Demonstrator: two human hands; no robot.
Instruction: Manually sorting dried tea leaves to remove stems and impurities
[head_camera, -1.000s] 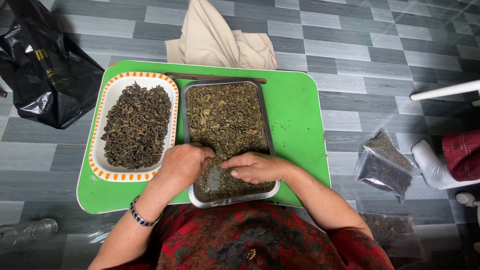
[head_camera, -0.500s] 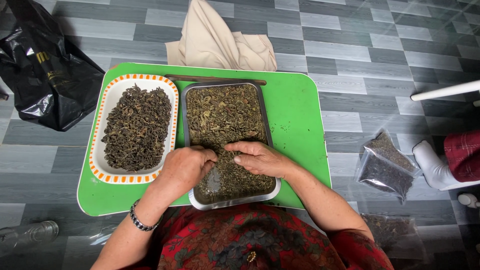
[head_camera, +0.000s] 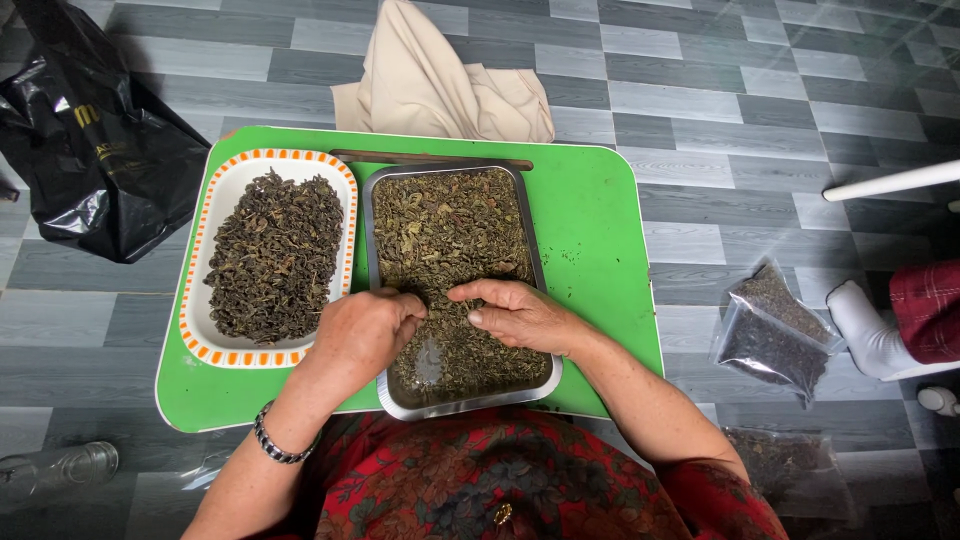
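Note:
A metal tray (head_camera: 549, 378) full of dried greenish tea leaves (head_camera: 448, 230) lies on a green table (head_camera: 595, 220). Both hands rest in the near half of that tray. My left hand (head_camera: 362, 335) is curled, its fingers pressed into the leaves at the tray's left side. My right hand (head_camera: 520, 315) lies flat on the leaves with fingertips pointing left, almost meeting the left hand. A bare patch of metal shows just below the hands. To the left stands a white dish with an orange-patterned rim (head_camera: 203, 330) heaped with darker dried leaves (head_camera: 272, 252).
A beige cloth (head_camera: 430, 85) lies beyond the table, a black plastic bag (head_camera: 90, 140) at far left. Clear bags of dried leaves (head_camera: 768, 325) sit on the tiled floor to the right, by another person's white-socked foot (head_camera: 865, 330). A glass bottle (head_camera: 60, 468) lies at lower left.
Both hands have slid a little away from me up the metal tray, pushing leaves; the right hand moved most. The bare metal patch stays just below them.

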